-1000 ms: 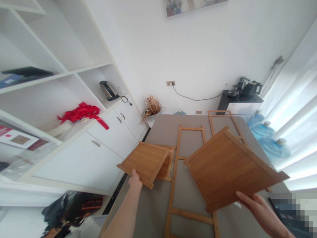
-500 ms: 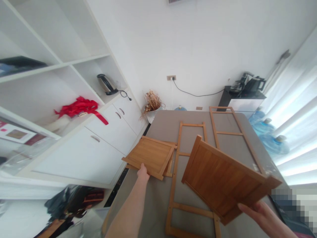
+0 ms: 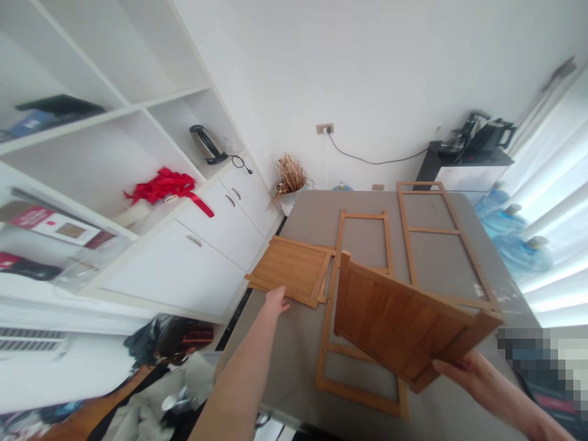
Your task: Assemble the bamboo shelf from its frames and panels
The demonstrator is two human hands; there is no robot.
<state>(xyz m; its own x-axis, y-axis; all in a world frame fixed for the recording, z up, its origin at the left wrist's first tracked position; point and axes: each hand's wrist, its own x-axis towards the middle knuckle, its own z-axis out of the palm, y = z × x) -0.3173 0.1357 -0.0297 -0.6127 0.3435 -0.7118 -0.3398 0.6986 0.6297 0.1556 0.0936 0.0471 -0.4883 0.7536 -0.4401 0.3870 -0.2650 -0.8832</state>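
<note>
A: Clock read off centre of head view. Right grip (image 3: 459, 369)?
B: 4 o'clock. Closed on the tilted panel (image 3: 399, 324) at its near edge, thumb in front, other fingers hidden behind.
A: Panel's where, then?
B: Also 4 o'clock, slanted above the ladder frame (image 3: 327, 318). Touching it? Can't tell.
A: Left grip (image 3: 276, 300)?
B: 6 o'clock, at the near edge of the flat panel (image 3: 291, 266). Thumb out to the side; pinching or just resting, can't tell.
A: Flat panel's on what?
B: An under panel (image 3: 323, 294), edges out of line, just beside the ladder frame's 9 o'clock side. Grey surface (image 3: 294, 355) under those.
A: Rest?
B: Second frame (image 3: 434, 231), flat, 3 o'clock; water bottles (image 3: 503, 222) past it. Red ribbon (image 3: 164, 185) at 9, kettle (image 3: 207, 144) at 10.
</note>
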